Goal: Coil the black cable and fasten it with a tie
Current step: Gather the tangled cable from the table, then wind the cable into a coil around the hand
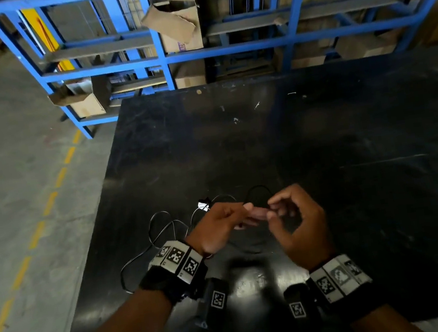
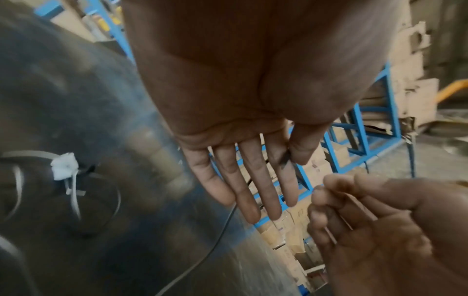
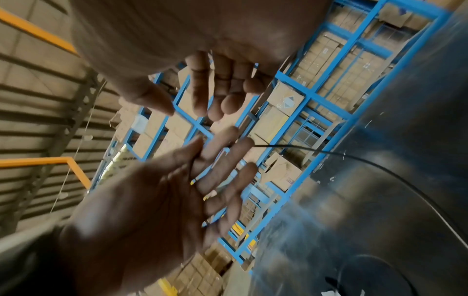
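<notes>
The thin black cable (image 1: pixel 160 213) lies in loose loops on the black table (image 1: pixel 317 126), left of my hands, with a white tag (image 1: pixel 203 204) on it. My left hand (image 1: pixel 248 210) is held flat with straight fingers. Its thumb pinches the cable (image 2: pixel 284 160) against the index finger. From there the cable (image 3: pixel 291 146) runs down to the table. My right hand (image 1: pixel 271 209) hovers at the left fingertips with curled fingers (image 2: pixel 336 200), and a thin strand of cable crosses them. A white tie (image 2: pixel 73 198) lies by the tag (image 2: pixel 64 166).
Blue metal racking (image 1: pixel 163 56) with cardboard boxes (image 1: pixel 177 19) stands behind the table's far edge. Grey concrete floor with a dashed yellow line (image 1: pixel 48 203) runs along the table's left side. The table's near edge is just below my wrists.
</notes>
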### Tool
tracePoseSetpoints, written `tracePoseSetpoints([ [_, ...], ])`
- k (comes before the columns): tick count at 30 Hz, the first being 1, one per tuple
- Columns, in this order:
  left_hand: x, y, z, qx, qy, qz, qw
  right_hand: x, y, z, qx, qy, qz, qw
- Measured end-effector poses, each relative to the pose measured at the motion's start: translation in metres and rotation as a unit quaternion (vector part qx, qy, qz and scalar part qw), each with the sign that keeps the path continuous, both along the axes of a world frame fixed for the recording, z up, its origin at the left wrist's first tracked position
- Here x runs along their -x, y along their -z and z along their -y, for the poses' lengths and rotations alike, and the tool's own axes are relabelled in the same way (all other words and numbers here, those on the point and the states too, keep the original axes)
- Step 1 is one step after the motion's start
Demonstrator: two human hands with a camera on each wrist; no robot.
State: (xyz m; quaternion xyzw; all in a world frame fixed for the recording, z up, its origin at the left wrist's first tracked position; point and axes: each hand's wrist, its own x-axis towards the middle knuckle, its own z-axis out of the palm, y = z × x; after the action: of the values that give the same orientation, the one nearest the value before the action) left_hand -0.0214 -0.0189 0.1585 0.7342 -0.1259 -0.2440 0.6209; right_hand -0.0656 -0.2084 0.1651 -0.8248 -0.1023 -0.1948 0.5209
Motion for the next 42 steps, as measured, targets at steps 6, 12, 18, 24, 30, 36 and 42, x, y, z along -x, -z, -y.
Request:
tracePoseSetpoints([
  [6, -0.007, -0.033, -0.025, -0.09, 0.125, 0.047, 0.987, -0.046, -0.021, 0.016, 0.161, -0.144, -0.063, 0.974],
  [12, -0.011, -0.054, -0.045, -0.07, 0.081, 0.066, 0.992, -0.06, -0.037, 0.017, 0.151, -0.147, -0.03, 0.977],
  [18, -0.007, -0.057, -0.048, 0.03, -0.015, 0.076, 0.997, -0.065, -0.037, 0.003, 0.014, -0.143, -0.059, 0.988],
  [24, -0.008, -0.057, -0.038, 0.038, -0.116, 0.175, 0.977, -0.068, -0.05, -0.018, -0.088, -0.11, -0.058, 0.988],
  [30, -0.02, -0.075, -0.025, 0.077, -0.134, 0.228, 0.961, -0.073, -0.054, -0.033, -0.143, -0.137, -0.059, 0.978],
  [36, -0.023, -0.087, -0.025, 0.091, -0.133, 0.218, 0.963, -0.079, -0.061, -0.034, -0.129, -0.125, -0.023, 0.983],
  [42, -0.02, -0.091, -0.046, 0.118, -0.023, 0.072, 0.99, -0.094, -0.071, -0.014, -0.057, -0.105, 0.022, 0.993],
])
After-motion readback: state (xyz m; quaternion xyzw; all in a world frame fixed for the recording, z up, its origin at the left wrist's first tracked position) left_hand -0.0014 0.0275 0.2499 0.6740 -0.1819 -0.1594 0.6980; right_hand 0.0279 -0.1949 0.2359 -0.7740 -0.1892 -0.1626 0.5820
